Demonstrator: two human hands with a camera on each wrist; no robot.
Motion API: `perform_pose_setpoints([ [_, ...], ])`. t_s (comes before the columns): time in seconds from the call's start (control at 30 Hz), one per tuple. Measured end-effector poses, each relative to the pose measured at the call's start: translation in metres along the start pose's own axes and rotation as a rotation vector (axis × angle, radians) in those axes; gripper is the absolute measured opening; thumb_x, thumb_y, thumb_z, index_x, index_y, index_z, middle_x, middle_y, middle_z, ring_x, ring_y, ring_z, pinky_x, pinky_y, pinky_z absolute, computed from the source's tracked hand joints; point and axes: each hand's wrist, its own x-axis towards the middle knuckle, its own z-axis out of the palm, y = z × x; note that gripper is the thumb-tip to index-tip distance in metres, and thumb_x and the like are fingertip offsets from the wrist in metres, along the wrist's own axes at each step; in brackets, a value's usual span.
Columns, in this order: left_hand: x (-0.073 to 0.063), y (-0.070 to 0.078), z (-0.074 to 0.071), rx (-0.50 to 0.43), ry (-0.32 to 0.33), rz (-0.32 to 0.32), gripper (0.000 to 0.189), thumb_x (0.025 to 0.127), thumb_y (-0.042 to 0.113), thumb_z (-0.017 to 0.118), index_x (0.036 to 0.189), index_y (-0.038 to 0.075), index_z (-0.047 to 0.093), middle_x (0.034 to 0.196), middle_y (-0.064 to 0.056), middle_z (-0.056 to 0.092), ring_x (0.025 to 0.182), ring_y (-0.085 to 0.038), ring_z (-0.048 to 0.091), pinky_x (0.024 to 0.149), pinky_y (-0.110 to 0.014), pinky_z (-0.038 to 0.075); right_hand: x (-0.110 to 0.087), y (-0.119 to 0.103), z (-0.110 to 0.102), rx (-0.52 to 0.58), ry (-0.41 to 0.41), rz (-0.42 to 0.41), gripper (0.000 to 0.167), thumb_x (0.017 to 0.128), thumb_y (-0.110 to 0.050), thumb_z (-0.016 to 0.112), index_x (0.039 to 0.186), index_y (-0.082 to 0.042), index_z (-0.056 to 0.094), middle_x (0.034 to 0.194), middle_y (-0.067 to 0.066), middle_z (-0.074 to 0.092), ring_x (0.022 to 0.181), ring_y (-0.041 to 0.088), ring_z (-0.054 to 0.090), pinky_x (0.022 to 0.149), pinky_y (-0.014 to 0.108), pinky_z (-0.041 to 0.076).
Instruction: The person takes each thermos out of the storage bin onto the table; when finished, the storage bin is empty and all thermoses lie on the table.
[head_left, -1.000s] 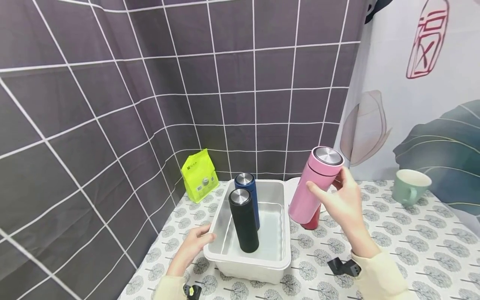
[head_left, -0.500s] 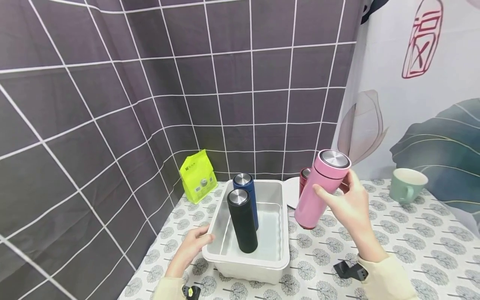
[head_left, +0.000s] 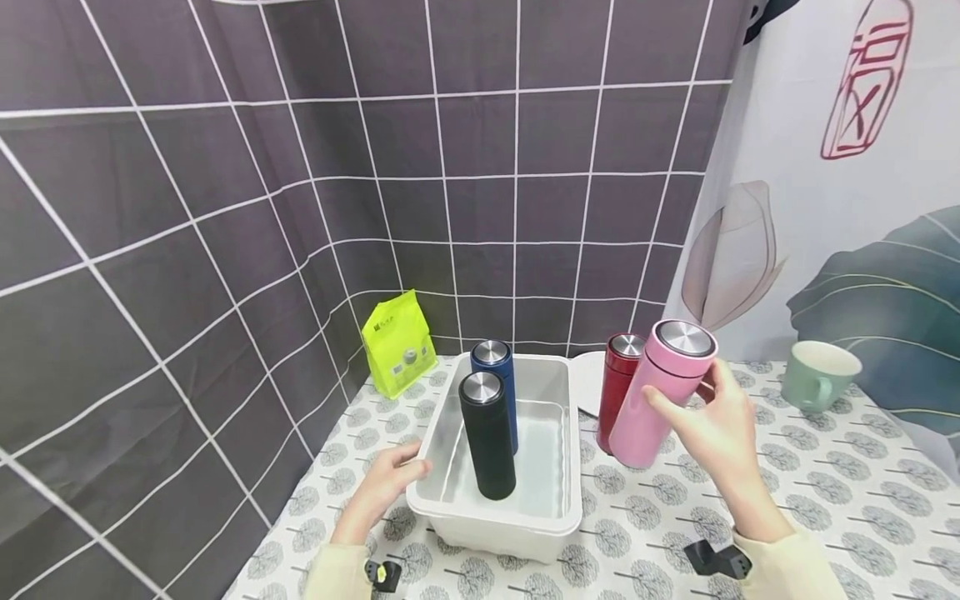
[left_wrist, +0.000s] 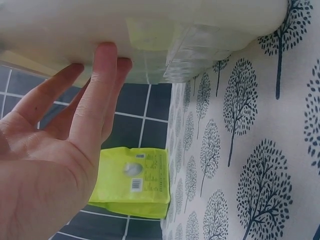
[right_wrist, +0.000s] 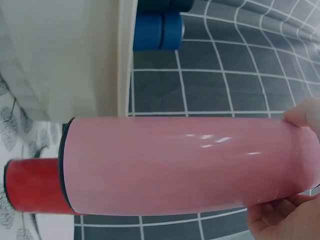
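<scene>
In the head view, my right hand (head_left: 720,425) grips a pink thermos bottle (head_left: 663,396) with a steel-topped lid, tilted to the right of the white plastic bin (head_left: 517,527). The right wrist view shows the pink bottle (right_wrist: 185,165) with my thumb and fingers around its lid end. A red thermos bottle (head_left: 619,383) stands just behind it, partly covered. My left hand (left_wrist: 70,120) has its fingers stretched against the bin's outer left wall. Inside the bin stand a black thermos bottle (head_left: 487,442) and a blue thermos bottle (head_left: 495,358).
A bright yellow-green pouch (head_left: 399,343) stands behind the bin on the left, near the grid-patterned curtain (head_left: 480,208). At the right is a mint green mug (head_left: 817,375). Part of a white plate (head_left: 587,383) shows behind the red bottle. A tree-print cloth (head_left: 885,521) covers the table.
My right hand has carried the pink bottle right and down, away from the bin, uncovering more of the red bottle. The left hand has stayed at the bin's side.
</scene>
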Motion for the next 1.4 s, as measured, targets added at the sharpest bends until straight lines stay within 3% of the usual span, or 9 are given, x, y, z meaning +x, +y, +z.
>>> perform_pose_setpoints([
  [0.23, -0.001, 0.001, -0.001, -0.022, -0.025, 0.005, 0.054, 0.086, 0.014, 0.060, 0.133, -0.010, 0.052, 0.133, -0.029, 0.057, 0.116, -0.038, 0.061, 0.097, -0.043, 0.053, -0.001, 0.010, 0.001, -0.004, 0.000, -0.022, 0.070, 0.074, -0.017, 0.084, 0.133, -0.002, 0.050, 0.124, 0.019, 0.061, 0.113, 0.037, 0.058, 0.099, 0.053, 0.047],
  [0.37, -0.001, 0.001, -0.002, -0.028, -0.039, 0.003, 0.055, 0.087, 0.015, 0.060, 0.134, -0.010, 0.052, 0.135, -0.029, 0.055, 0.120, -0.039, 0.059, 0.100, -0.046, 0.052, 0.000, 0.017, 0.000, -0.008, -0.014, -0.022, 0.074, 0.075, -0.019, 0.084, 0.137, -0.001, 0.047, 0.127, 0.024, 0.058, 0.115, 0.044, 0.057, 0.098, 0.060, 0.044],
  [0.57, 0.000, 0.004, -0.001, -0.001, -0.030, -0.020, 0.052, 0.088, 0.018, 0.060, 0.134, -0.006, 0.054, 0.135, -0.025, 0.057, 0.117, -0.036, 0.060, 0.096, -0.053, 0.051, 0.002, 0.027, -0.002, -0.043, -0.019, 0.016, 0.077, 0.076, -0.023, 0.083, 0.139, -0.002, 0.044, 0.130, 0.025, 0.057, 0.116, 0.045, 0.056, 0.094, 0.059, 0.045],
  [0.73, -0.002, 0.004, -0.001, 0.008, -0.008, -0.040, 0.052, 0.087, 0.018, 0.061, 0.134, -0.005, 0.055, 0.136, -0.025, 0.056, 0.119, -0.038, 0.059, 0.095, -0.057, 0.050, 0.006, 0.034, 0.000, -0.069, -0.015, -0.012, 0.073, 0.077, -0.022, 0.082, 0.135, 0.000, 0.046, 0.126, 0.028, 0.058, 0.114, 0.046, 0.056, 0.090, 0.059, 0.045],
  [0.97, -0.003, 0.002, -0.001, -0.012, -0.012, -0.029, 0.052, 0.086, 0.017, 0.061, 0.132, -0.007, 0.055, 0.134, -0.027, 0.057, 0.113, -0.034, 0.063, 0.095, -0.055, 0.051, 0.011, 0.048, 0.002, -0.083, -0.008, -0.012, 0.074, 0.077, -0.020, 0.081, 0.138, 0.001, 0.044, 0.124, 0.029, 0.058, 0.113, 0.044, 0.056, 0.090, 0.055, 0.047],
  [1.1, -0.001, 0.001, 0.001, -0.009, -0.021, -0.015, 0.053, 0.086, 0.017, 0.061, 0.132, -0.009, 0.055, 0.133, -0.029, 0.056, 0.109, -0.031, 0.065, 0.092, -0.049, 0.054, 0.016, 0.060, 0.001, -0.103, -0.001, -0.003, 0.074, 0.077, -0.020, 0.081, 0.138, 0.001, 0.045, 0.124, 0.030, 0.059, 0.112, 0.044, 0.057, 0.084, 0.035, 0.050],
  [1.2, -0.001, 0.000, 0.002, -0.002, -0.019, -0.020, 0.054, 0.086, 0.018, 0.062, 0.132, -0.009, 0.054, 0.136, -0.029, 0.054, 0.113, -0.034, 0.062, 0.092, -0.050, 0.053, 0.018, 0.066, 0.000, -0.116, 0.006, 0.006, 0.075, 0.076, -0.020, 0.081, 0.137, 0.002, 0.045, 0.124, 0.029, 0.059, 0.111, 0.043, 0.058, 0.076, 0.021, 0.045],
  [1.3, -0.001, 0.001, 0.002, 0.005, -0.006, -0.029, 0.054, 0.086, 0.018, 0.062, 0.132, -0.009, 0.054, 0.137, -0.029, 0.053, 0.117, -0.038, 0.060, 0.092, -0.053, 0.051, 0.020, 0.069, 0.000, -0.118, -0.001, 0.009, 0.076, 0.076, -0.022, 0.081, 0.138, 0.002, 0.044, 0.124, 0.030, 0.059, 0.111, 0.044, 0.058, 0.080, 0.030, 0.048],
  [1.4, -0.002, 0.001, 0.001, 0.001, 0.003, -0.030, 0.055, 0.086, 0.018, 0.062, 0.133, -0.009, 0.054, 0.138, -0.029, 0.053, 0.117, -0.038, 0.060, 0.092, -0.052, 0.053, 0.022, 0.070, 0.001, -0.124, -0.012, 0.007, 0.076, 0.077, -0.022, 0.081, 0.138, 0.003, 0.043, 0.124, 0.031, 0.058, 0.112, 0.046, 0.056, 0.085, 0.048, 0.049],
])
